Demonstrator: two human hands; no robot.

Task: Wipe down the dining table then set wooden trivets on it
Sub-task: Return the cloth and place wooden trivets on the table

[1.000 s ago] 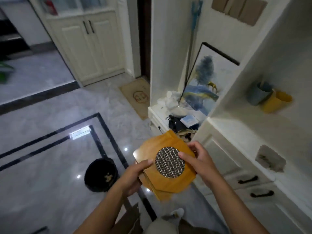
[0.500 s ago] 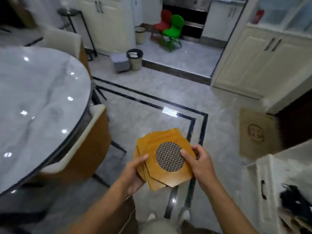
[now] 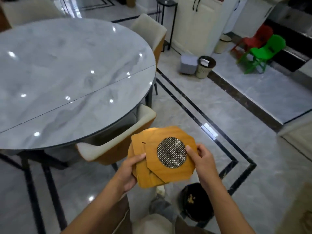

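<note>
I hold a fanned stack of wooden trivets (image 3: 152,173) low in the middle of the view, above the floor. The top trivet is octagonal with a round woven metal disc (image 3: 171,151) in its centre. My left hand (image 3: 130,173) grips the stack's left edge, thumb on top. On the right edge, my right hand (image 3: 201,159) pinches the top trivet, thumb beside the disc. The round grey marble dining table (image 3: 67,78) fills the upper left, bare and glossy, apart from the trivets.
A cream and orange chair (image 3: 116,146) is tucked under the table's near edge, just left of the trivets. Another chair (image 3: 150,29) stands at the far side. A black bin (image 3: 195,201) sits on the floor by my feet. Two bins and small red and green chairs stand further right.
My view has swung left from the shelves and cabinets to the dining table, which now lies close on the left. Both hands keep the same hold on the trivet stack.
</note>
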